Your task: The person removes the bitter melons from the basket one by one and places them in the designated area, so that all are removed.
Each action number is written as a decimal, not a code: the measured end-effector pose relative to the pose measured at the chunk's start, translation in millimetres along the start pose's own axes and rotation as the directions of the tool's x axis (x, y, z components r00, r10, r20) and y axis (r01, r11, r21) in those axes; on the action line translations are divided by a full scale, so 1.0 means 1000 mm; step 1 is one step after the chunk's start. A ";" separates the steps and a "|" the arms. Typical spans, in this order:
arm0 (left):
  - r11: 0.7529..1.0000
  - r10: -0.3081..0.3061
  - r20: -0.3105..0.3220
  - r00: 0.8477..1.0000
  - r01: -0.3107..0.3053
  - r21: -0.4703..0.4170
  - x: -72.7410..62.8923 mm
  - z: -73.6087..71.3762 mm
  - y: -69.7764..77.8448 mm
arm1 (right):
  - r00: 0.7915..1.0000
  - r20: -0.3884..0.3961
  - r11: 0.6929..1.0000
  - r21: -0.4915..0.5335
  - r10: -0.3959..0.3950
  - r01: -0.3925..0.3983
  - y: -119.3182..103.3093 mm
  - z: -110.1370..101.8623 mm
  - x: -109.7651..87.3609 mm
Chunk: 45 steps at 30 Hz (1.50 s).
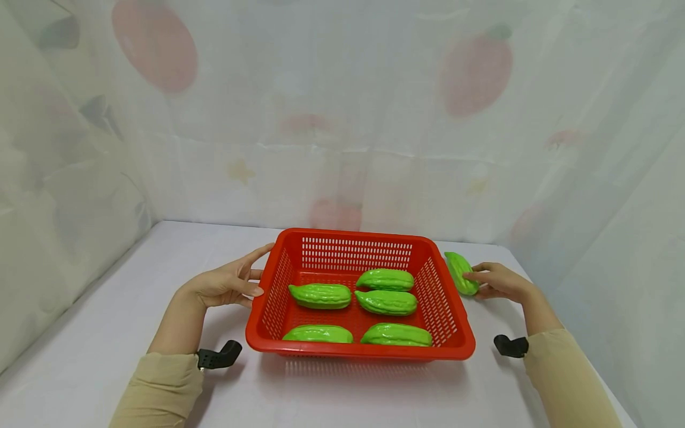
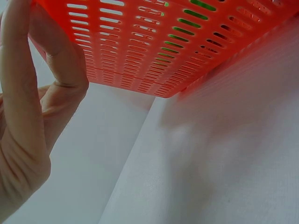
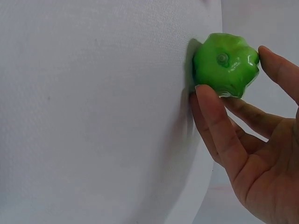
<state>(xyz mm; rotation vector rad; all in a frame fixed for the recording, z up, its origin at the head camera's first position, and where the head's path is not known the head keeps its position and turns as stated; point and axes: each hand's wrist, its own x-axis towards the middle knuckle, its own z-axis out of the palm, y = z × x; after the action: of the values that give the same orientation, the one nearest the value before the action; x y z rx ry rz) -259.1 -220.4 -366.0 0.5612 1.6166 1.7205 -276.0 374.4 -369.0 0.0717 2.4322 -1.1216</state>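
White tabletop [image 1: 342, 398]: five gourds [image 1: 320, 296] in red basket [image 1: 358, 351] (right hand [image 1: 500, 281] pinching sixth [image 1: 458, 268]).

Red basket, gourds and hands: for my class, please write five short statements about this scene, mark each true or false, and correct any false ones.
1. The red basket holds five green gourds. True.
2. The left hand touches the basket's left rim. True.
3. Every gourd is inside the basket. False: a sixth gourd is outside it, to the right.
4. The right hand has its fingers on the sixth gourd. True.
5. Both hands are touching the basket. False: only the left hand is; the right hand is apart from it.
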 end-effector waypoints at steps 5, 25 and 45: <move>1.000 -0.002 -0.004 1.000 0.002 0.000 0.000 0.000 0.000 | 1.000 -0.001 1.000 -0.022 -0.010 0.010 -0.001 -0.001 -0.002; 1.000 -0.003 -0.005 1.000 0.003 0.006 0.000 0.000 0.001 | 0.998 -0.055 0.995 -0.096 -0.041 0.036 -0.002 -0.010 -0.002; 1.000 -0.008 -0.012 1.000 0.008 0.014 -0.001 0.001 0.001 | 0.971 -0.116 0.970 -0.145 -0.211 0.194 -0.040 -0.020 -0.010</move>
<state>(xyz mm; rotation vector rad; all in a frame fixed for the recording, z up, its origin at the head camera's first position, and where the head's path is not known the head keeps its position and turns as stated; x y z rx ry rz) -258.0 -220.2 -364.6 0.5520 1.6381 1.7110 -283.9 364.2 -325.5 -0.1541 2.6743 -1.0651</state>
